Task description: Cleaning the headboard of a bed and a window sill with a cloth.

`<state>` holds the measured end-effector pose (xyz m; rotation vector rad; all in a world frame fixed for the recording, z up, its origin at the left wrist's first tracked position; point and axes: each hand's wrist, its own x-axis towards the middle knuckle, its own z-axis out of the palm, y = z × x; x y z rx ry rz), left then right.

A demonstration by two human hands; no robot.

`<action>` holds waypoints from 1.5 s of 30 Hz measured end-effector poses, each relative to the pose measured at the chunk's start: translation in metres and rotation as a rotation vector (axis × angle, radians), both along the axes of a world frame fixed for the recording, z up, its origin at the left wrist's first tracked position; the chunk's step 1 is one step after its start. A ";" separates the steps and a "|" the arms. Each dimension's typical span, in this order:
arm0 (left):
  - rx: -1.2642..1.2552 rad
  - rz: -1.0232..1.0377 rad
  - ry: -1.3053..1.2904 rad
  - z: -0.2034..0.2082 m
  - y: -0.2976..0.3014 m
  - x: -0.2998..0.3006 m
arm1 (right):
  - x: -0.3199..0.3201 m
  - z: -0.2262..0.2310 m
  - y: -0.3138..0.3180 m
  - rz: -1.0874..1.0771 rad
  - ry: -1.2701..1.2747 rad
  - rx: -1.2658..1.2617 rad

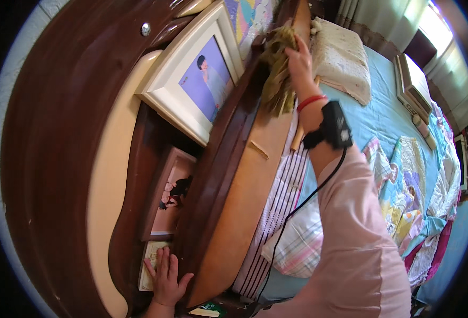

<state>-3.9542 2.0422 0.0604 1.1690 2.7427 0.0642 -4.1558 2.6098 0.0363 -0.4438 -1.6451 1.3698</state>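
Observation:
My right hand (299, 64) stretches to the far end of a wooden headboard and grips a crumpled olive-green cloth (277, 87). The cloth lies against the headboard's dark ledge and hangs over its tan face (250, 164). At the near end my left hand (168, 280) rests with fingers spread, partly over a small cream card or frame (146, 278) and the dark wood. Between the hands, a large white picture frame (162, 87) leans on the shelf, and a smaller pinkish-brown frame (162, 225) stands closer to my left hand.
Right of the headboard is a bed with a light blue sheet (345, 124), a pale pillow (342, 55), a plaid pillow (297, 246) and rumpled patterned bedding (408, 185). A black device (335, 127) on my right wrist trails a cable. Curtains (379, 21) hang beyond.

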 end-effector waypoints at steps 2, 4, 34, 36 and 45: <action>-0.019 0.011 -0.008 -0.001 -0.004 0.000 | -0.021 -0.003 -0.001 0.069 -0.144 -0.021; -0.019 0.001 -0.002 -0.002 -0.007 0.002 | -0.034 -0.033 -0.009 0.024 -0.275 0.067; 0.122 -0.033 0.321 0.000 0.015 0.005 | 0.400 -0.055 -0.451 0.998 -0.732 -1.097; 0.110 -0.020 0.368 0.000 0.016 0.011 | 0.405 -0.034 -0.447 1.534 -0.700 -1.180; -0.141 0.072 0.443 0.000 0.016 0.037 | 0.558 0.067 -0.304 1.134 -0.709 -0.808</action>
